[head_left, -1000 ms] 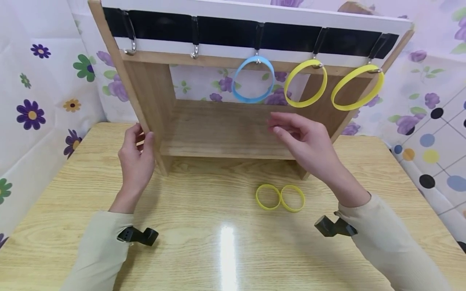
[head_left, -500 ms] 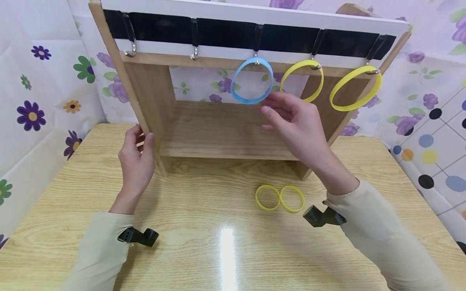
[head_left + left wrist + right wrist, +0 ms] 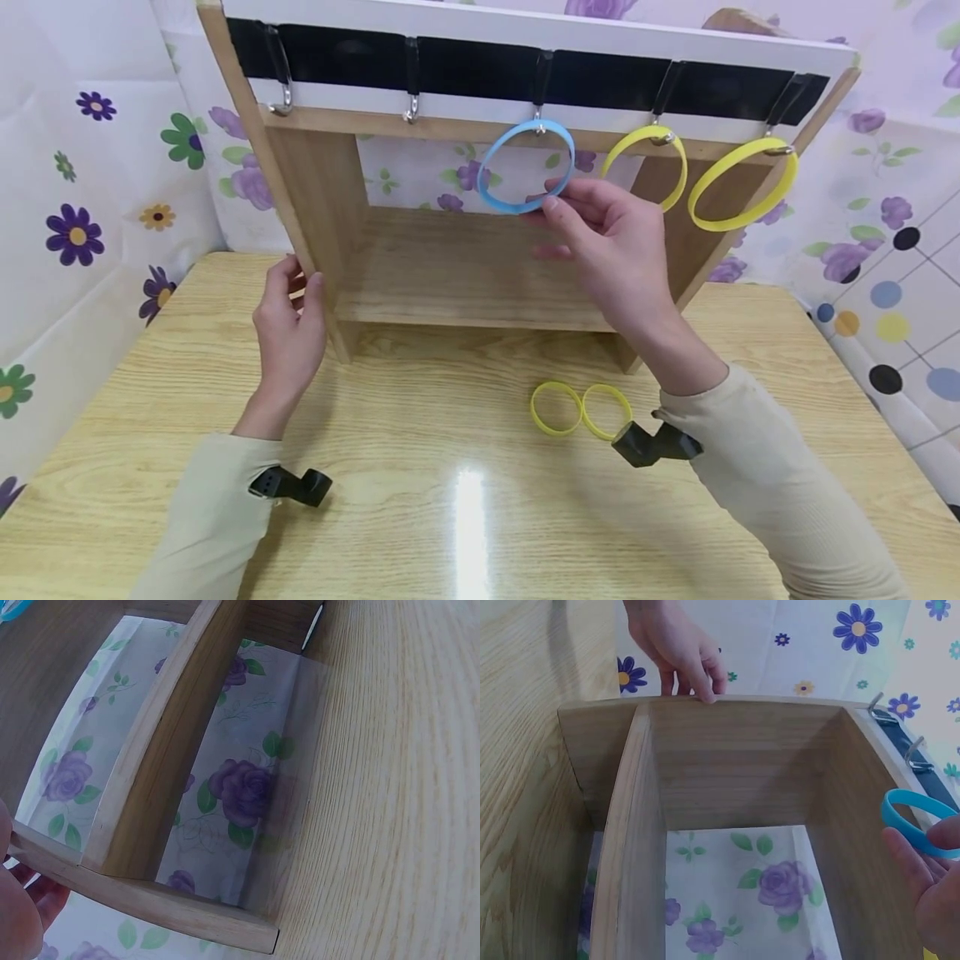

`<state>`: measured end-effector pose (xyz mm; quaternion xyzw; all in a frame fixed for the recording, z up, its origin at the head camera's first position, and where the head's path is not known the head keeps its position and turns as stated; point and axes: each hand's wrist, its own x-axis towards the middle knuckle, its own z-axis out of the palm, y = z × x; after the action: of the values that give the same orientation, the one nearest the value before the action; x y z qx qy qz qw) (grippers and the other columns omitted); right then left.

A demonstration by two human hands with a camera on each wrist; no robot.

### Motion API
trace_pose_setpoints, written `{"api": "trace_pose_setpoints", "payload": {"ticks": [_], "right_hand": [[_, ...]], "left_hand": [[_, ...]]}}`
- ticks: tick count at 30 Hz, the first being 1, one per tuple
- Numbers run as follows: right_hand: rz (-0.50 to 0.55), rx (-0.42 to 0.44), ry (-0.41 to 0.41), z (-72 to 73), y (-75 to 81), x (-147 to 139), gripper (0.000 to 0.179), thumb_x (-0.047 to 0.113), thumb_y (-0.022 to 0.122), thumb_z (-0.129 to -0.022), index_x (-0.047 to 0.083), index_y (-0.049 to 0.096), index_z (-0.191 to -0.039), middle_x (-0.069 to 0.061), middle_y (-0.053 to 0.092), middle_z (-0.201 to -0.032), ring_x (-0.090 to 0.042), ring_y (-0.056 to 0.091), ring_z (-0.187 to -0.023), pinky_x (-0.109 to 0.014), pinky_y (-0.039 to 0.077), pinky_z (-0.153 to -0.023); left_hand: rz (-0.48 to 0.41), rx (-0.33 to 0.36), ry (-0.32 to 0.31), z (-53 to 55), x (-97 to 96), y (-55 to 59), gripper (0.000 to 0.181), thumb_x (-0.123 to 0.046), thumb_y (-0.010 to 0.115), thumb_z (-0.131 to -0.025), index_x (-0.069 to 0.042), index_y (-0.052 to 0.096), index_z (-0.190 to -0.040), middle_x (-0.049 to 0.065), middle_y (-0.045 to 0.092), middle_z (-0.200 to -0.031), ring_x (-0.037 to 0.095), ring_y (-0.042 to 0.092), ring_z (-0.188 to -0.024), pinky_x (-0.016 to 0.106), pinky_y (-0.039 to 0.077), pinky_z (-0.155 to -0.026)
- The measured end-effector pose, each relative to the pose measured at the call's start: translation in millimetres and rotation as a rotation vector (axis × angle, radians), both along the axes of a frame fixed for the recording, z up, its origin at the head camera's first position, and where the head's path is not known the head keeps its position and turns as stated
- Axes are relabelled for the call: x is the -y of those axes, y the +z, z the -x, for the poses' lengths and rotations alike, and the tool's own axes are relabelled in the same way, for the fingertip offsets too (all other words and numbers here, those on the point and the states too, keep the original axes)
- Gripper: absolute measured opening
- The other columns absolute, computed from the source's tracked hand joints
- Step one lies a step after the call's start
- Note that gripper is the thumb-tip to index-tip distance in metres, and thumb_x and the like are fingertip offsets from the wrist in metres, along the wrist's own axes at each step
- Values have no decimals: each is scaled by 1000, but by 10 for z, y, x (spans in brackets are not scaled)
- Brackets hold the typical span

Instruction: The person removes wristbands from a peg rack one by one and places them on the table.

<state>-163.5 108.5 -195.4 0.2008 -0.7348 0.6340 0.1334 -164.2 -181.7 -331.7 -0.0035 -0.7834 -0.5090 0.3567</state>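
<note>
My right hand [image 3: 622,258] pinches the lower right edge of a light blue wristband [image 3: 516,208] between thumb and fingers. That band [image 3: 900,827] hangs on the middle hook of a wooden shelf unit. My left hand [image 3: 288,333] holds the unit's left side panel [image 3: 281,196], thumb on the near side, fingers partly hidden behind it. A yellow wristband [image 3: 683,171] hangs from the hook right of the blue one, partly behind my right hand. Another yellow wristband [image 3: 723,226] hangs on the rightmost hook.
Two more yellow wristbands, a left one [image 3: 555,433] and a right one [image 3: 628,407], lie side by side on the wood-grain table [image 3: 390,500]. The left hook [image 3: 281,107] and the second hook [image 3: 411,111] bear no band. Flowered sheets [image 3: 112,292] stand behind and beside the table.
My right hand has moved up and left from below the hooks to the blue wristband and now pinches its lower edge. My left hand keeps its hold on the side panel.
</note>
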Motion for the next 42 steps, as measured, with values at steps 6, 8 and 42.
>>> {"api": "trace_pose_setpoints", "payload": {"ticks": [6, 8, 42], "right_hand": [[6, -33, -6, -4, 38, 6, 24, 6, 62, -94, -7, 65, -114, -16, 70, -106, -19, 69, -91, -32, 56, -74], [16, -45, -1, -2, 56, 12, 24, 6, 63, -93, -7, 66, -113, -16, 70, -104, -19, 69, -91, -32, 56, -75], [-72, -167, 79, -88, 65, -53, 22, -5, 64, -89, -10, 65, -111, -16, 70, -100, -20, 70, -86, -31, 57, -71]], "left_hand": [[2, -3, 14, 20, 10, -11, 29, -6, 52, -99, 9, 53, -124, 20, 61, -117, 25, 58, -104, 26, 48, -84], [-1, -6, 19, 25, 13, -13, 29, -6, 52, -98, 9, 53, -123, 20, 61, -116, 26, 58, -104, 25, 48, -84], [17, -2, 12, 16, 9, -22, 30, -7, 52, -99, 9, 52, -124, 21, 61, -118, 24, 58, -106, 21, 46, -84]]}}
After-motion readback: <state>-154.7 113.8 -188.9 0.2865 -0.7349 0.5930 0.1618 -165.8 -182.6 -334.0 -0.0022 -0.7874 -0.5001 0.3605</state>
